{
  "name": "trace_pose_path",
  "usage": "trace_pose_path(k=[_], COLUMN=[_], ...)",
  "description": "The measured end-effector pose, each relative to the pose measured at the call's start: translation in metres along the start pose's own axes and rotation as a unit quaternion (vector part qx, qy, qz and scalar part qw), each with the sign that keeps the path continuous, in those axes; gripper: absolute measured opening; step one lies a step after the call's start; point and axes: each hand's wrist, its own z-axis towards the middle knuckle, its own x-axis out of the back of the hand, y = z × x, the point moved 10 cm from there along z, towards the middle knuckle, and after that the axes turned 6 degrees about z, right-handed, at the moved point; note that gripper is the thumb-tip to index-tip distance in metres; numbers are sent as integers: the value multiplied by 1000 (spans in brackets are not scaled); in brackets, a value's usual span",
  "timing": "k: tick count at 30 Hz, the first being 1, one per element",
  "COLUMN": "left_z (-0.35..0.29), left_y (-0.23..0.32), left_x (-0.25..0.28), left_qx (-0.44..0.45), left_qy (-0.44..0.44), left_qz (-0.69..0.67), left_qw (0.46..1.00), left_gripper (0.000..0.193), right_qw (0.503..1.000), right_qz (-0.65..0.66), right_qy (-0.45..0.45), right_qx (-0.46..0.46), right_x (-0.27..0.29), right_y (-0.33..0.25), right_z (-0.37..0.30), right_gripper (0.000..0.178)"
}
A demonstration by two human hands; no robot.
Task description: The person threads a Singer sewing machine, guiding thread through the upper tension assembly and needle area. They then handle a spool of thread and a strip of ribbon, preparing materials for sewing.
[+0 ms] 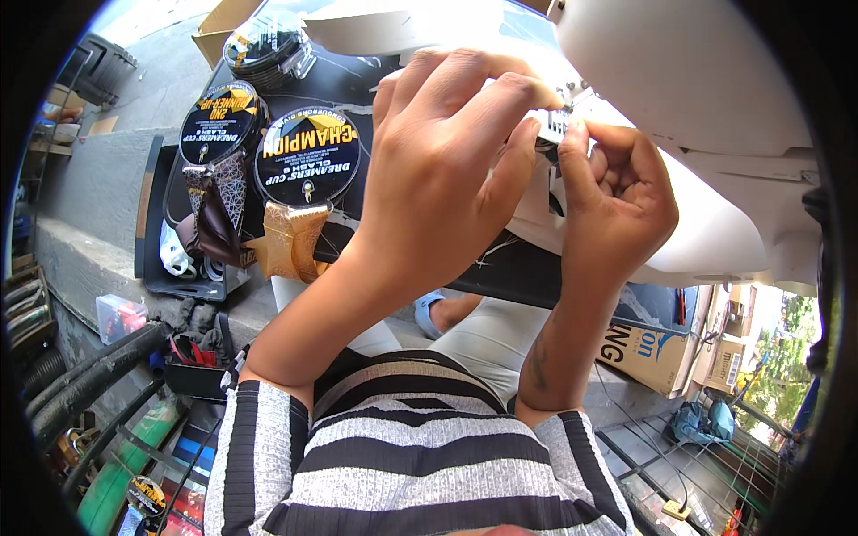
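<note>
A white sewing machine [670, 80] stands in front of me, and both hands meet at its needle area [556, 123]. My left hand [447, 165] reaches in from the left with fingers bent and its index finger and thumb closing near the needle. At the right side of the same spot, my right hand [621, 179] pinches with thumb and index finger, its other fingers curled in. Whatever either hand holds is too small or hidden to make out. Left of my left hand lie round black medals, one large [308, 161] with a gold ribbon [295, 237].
Another round medal [219, 125] with a dark patterned ribbon [214, 196] lies farther left, and a stack of round pieces [264, 45] is behind. A black tray [183, 277] sits at the table's left. A cardboard box [652, 353] stands below the machine at right.
</note>
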Motion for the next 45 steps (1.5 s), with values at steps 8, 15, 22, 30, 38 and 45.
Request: trace_pose_path(k=[8, 15, 22, 30, 38, 45], left_z=[3, 2, 2, 2, 2, 12], left_y=[-13, -12, -13, -13, -12, -11], left_x=[-23, -23, -24, -23, -23, -21], left_qx=[48, 52, 56, 60, 57, 50], left_qy=[-26, -26, -30, -27, -30, -46], left_qz=[-60, -38, -48, -50, -58, -37], left_qw=[997, 998, 997, 997, 996, 997], left_gripper=[16, 15, 15, 17, 17, 9], right_qw=[1000, 1000, 1000, 1000, 1000, 999], right_qz=[0, 6, 0, 6, -16, -23], right_qy=[1, 3, -1, 4, 4, -4], right_qx=[-17, -27, -21, -7, -4, -29], right_x=[-1, -1, -2, -3, -2, -2], right_y=[4, 3, 1, 1, 1, 0], right_z=[2, 2, 2, 3, 3, 4], right_gripper=[9, 10, 10, 10, 9, 8])
